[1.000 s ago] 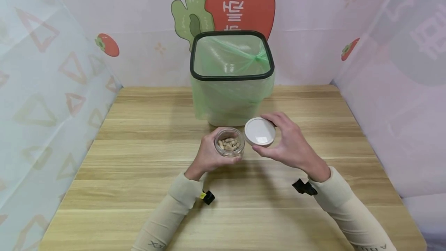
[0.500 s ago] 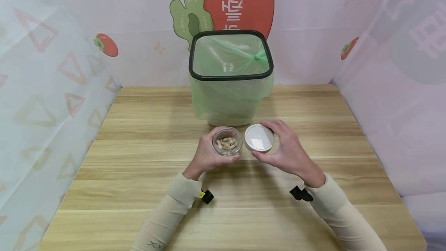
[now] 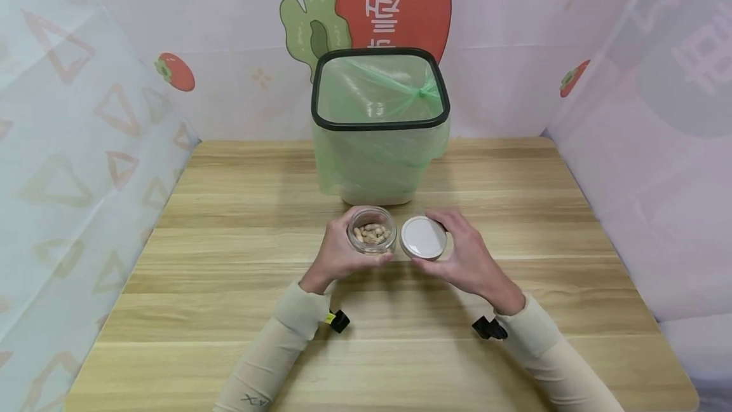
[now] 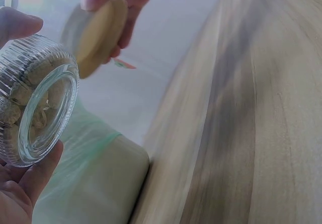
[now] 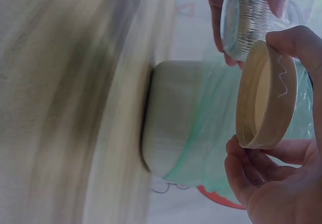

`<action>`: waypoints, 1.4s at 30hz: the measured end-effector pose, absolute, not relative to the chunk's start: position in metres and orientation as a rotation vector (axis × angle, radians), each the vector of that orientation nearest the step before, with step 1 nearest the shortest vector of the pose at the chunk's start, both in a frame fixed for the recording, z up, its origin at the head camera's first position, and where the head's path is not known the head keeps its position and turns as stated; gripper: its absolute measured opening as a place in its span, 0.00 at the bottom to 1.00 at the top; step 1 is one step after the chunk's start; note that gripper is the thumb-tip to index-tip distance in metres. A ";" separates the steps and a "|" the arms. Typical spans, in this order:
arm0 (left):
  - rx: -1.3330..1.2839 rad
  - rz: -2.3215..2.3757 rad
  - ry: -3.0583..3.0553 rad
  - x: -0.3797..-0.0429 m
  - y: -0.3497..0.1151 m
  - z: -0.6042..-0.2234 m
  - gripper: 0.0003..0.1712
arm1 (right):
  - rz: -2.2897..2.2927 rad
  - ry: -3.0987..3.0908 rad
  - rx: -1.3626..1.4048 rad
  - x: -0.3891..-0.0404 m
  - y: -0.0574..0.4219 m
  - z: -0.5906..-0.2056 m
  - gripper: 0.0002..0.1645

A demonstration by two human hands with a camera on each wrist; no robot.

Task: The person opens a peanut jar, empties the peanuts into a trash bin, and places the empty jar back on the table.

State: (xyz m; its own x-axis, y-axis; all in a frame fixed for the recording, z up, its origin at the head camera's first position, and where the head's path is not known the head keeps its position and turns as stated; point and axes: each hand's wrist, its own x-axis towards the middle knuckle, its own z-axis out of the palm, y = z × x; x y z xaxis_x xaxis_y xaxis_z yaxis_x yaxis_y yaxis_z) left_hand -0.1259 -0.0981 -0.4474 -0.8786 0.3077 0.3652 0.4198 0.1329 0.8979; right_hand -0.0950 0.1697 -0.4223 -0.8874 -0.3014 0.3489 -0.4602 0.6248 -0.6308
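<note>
A ribbed clear glass jar (image 3: 372, 231) with several peanuts (image 3: 372, 234) inside is gripped round its side by my left hand (image 3: 341, 248). Its mouth is uncovered and faces up toward the head view. In the left wrist view the jar (image 4: 37, 100) is seen from its base, held above the table. My right hand (image 3: 470, 257) pinches a round white lid (image 3: 423, 238) by its rim, just right of the jar and apart from it. The right wrist view shows the hollow underside of the lid (image 5: 259, 95).
Behind the hands stands a bin (image 3: 377, 170) with a black rim, lined with a green plastic bag (image 3: 423, 91). The wooden table (image 3: 229, 259) spreads around it. Printed cloth walls (image 3: 240, 100) close in the back and both sides.
My right hand has lowered the lid toward me and slightly left, so it now sits level with the jar. My left hand and the jar have hardly moved.
</note>
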 end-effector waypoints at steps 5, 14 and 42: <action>-0.734 -1.874 -2.297 -0.125 -0.098 -0.446 0.41 | 1.098 -2.677 0.604 -0.095 0.170 -0.433 0.49; -0.728 -1.873 -2.293 -0.124 -0.097 -0.446 0.41 | 1.090 -2.757 0.588 -0.095 0.173 -0.448 0.50; -0.750 -1.869 -2.308 -0.122 -0.096 -0.445 0.40 | 0.945 -2.946 0.701 -0.106 0.169 -0.472 0.51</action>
